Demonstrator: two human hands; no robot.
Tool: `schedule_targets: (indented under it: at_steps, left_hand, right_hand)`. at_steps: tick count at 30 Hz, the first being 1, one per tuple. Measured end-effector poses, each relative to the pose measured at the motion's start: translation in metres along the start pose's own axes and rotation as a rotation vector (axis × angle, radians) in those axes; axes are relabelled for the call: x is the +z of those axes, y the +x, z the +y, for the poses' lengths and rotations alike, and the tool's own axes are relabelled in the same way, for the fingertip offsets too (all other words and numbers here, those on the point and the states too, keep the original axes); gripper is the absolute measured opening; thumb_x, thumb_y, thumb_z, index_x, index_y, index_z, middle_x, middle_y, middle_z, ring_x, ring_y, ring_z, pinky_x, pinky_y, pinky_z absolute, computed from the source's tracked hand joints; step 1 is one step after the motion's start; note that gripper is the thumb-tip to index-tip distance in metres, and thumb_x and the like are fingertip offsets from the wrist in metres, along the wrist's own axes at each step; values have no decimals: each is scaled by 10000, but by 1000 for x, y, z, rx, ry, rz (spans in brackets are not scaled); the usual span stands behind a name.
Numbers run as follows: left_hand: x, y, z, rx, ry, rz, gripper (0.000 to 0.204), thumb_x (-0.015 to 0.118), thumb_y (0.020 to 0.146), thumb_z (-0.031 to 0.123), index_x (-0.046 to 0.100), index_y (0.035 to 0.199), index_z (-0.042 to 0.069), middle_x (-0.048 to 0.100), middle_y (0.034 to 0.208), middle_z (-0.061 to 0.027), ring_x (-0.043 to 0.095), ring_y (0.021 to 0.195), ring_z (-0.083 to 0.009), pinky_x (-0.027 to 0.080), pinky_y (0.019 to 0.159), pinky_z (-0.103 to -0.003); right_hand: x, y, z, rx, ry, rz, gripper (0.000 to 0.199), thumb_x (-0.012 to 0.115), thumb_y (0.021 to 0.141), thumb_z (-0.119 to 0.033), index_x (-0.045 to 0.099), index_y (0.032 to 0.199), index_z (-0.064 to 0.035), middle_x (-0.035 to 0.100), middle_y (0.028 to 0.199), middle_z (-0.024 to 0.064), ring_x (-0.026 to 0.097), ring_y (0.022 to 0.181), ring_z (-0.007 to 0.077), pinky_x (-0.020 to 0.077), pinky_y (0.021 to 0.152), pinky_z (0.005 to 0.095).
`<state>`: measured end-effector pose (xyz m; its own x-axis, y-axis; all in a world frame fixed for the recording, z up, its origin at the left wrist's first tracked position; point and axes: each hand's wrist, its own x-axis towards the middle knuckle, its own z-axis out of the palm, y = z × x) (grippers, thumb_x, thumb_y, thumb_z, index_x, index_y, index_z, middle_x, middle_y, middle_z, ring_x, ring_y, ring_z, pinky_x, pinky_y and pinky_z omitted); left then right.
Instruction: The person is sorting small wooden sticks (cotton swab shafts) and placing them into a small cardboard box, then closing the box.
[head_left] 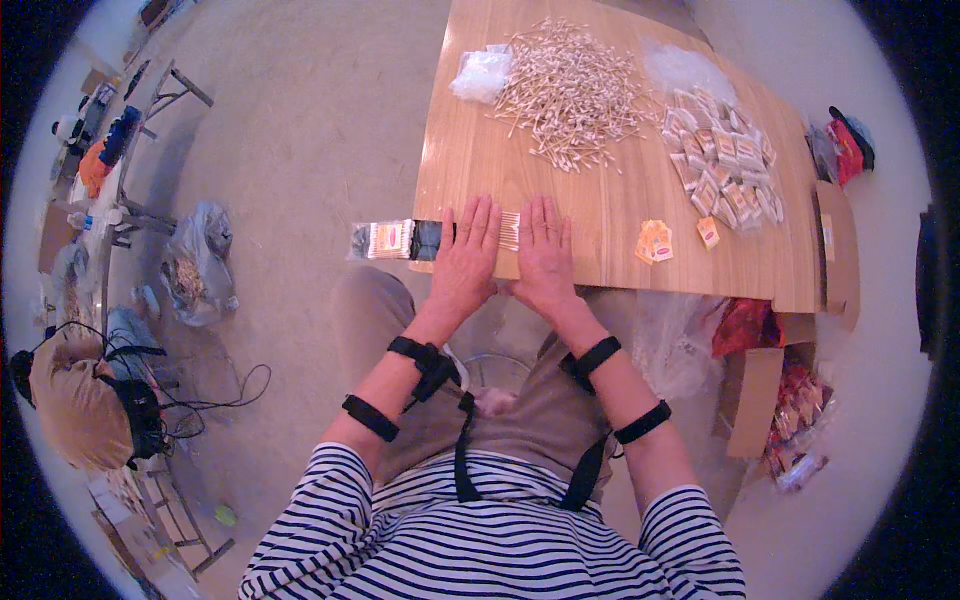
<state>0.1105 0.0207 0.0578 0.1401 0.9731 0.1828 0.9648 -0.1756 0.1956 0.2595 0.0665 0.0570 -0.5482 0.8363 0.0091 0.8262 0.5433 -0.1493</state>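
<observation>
At the near edge of the table (610, 205), close to its near-left corner, both hands lie palm down, fingers straight and close together, pointing toward the far edge. Between the left hand (468, 250) and the right hand (545, 250) sits a small row of swabs (510, 231), sticks side by side. Neither hand curls around anything visible; whether the palms or fingertips cover more swabs, I cannot tell.

The swabs look very light, stiff along the stick and soft at the tips, likely to roll and snap if bent. A gentle squeeze from both sides should keep the row square; mid-stick seems the best hold, sparing the tips.

Just left of the left hand is a black piece (430, 238), and against it a clear packet of swabs (388, 240) reaches past the left edge. To the right, along the near edge, lie a few orange-and-white cards (655, 242) and a single card (708, 233). Farther back, toward the right edge, filled packets (735, 150) lie heaped; toward the far edge spread a loose swab pile (575, 95) and clear plastic bags (690, 70).
</observation>
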Motion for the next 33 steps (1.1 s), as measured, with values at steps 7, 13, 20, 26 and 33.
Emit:
schedule_targets:
  at_steps: [7, 13, 20, 26, 33]
  left_hand:
    - [11, -1, -2, 1, 80, -5, 1233, 899, 502, 320, 246, 1494, -7, 247, 1573, -172, 203, 1475, -326, 138, 1194, -541]
    - [-4, -9, -13, -91, 151, -95, 1229, 907, 501, 332, 262, 1491, -6, 243, 1574, -179, 202, 1478, -318, 113, 1191, -561]
    - [-15, -11, -17, -131, 190, -139, 1187, 897, 515, 317, 291, 1474, -34, 241, 1574, -185, 189, 1483, -310, 113, 1186, -573]
    - [7, -8, -9, -138, 233, -82, 1209, 892, 531, 390, 274, 1485, -20, 199, 1595, -166, 156, 1492, -307, 108, 1182, -574]
    - [-6, -8, -12, -131, 128, -111, 1090, 873, 562, 285, 333, 1464, -4, 251, 1576, -148, 199, 1483, -287, 117, 1182, -575]
  right_hand:
    - [5, 2, -13, -75, 43, 31, 1201, 887, 561, -422, 261, 1482, 25, 240, 1564, 203, 161, 1480, 359, 182, 1178, 545]
    - [7, 0, -15, -83, -13, 84, 1182, 904, 553, -324, 258, 1481, 20, 245, 1564, 181, 195, 1471, 341, 198, 1183, 516]
    - [4, -1, -17, -71, 32, 92, 1177, 899, 550, -312, 256, 1479, 19, 257, 1555, 193, 208, 1464, 353, 205, 1188, 485]
    - [3, 2, -26, -109, 34, 104, 1039, 859, 583, -263, 346, 1435, 38, 293, 1530, 220, 219, 1451, 397, 201, 1195, 476]
    - [14, 4, -22, -131, -15, 184, 977, 828, 613, -240, 362, 1419, 54, 305, 1521, 232, 229, 1446, 406, 200, 1197, 470]
